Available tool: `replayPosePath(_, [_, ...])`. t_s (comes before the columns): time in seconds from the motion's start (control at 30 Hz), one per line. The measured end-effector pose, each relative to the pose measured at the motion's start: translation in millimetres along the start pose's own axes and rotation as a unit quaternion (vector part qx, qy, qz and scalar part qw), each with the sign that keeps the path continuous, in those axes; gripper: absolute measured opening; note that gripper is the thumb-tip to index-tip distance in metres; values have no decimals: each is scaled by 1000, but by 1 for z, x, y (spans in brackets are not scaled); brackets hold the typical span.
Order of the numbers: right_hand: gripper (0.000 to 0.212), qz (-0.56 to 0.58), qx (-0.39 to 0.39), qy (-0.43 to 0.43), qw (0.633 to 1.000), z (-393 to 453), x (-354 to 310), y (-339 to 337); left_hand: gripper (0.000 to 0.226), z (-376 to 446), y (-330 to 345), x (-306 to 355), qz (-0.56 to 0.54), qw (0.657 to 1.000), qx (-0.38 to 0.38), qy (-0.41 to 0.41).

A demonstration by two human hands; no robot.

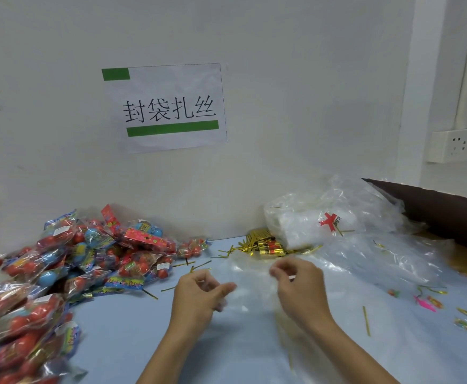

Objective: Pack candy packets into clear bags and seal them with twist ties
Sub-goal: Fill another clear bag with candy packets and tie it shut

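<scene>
head view. desk point(132, 328): pale blue top, set against a white wall.

left hand point(199, 295): fingers curled, thumb out to the right, pinching the left edge of a clear bag point(250, 286). right hand point(300, 284): fingers curled, pinching the bag's right edge. the bag is held between the two hands just above the desk, blurred; whether it has anything in it cannot be told.

candy packets point(60, 273): large heap, red and blue, on the desk's left side, reaching from the wall to the near edge, left of the left hand.

twist ties point(263, 242): gold bundle at the wall, behind the hands; loose ones scattered on the desk around it, one single tie point(366, 320) to the right of the right hand.

spare bags point(337, 217): crumpled clear stack at far right by the wall, bearing a red mark.

sign point(168, 108): white sheet on the wall, green bars, reads 封袋扎丝.

socket point(459, 145): white, on the wall at right.
</scene>
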State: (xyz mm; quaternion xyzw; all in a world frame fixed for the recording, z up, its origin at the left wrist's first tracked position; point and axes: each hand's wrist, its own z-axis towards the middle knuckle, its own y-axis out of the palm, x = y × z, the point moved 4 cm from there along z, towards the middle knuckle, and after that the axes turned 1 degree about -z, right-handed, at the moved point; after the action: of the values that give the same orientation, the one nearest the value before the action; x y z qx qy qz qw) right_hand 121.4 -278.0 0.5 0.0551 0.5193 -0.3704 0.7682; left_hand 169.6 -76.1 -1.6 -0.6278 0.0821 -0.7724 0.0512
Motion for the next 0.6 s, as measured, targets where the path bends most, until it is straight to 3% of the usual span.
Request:
replayPosePath(0.1, [27,5,67,32,997,9,7,-19,31,7,-21,0,68,992,101,27])
replayPosePath(0.2, [27,21,10,1,1000,2,3,-7,27,5,-25,1,117,979,152,69])
replayPosePath(0.33, [23,12,-57,-32,998,-8,-2,11,21,4,-16,-2,97,984,128,71])
replayPosePath(0.5, [54,-36,-99,-34,994,-13,0,18,21,-4,6,8,68,988,57,124])
replayPosePath(0.6, [44,-95,-87,-42,991,-12,4,21,23,-12,21,14,65,983,12,169])
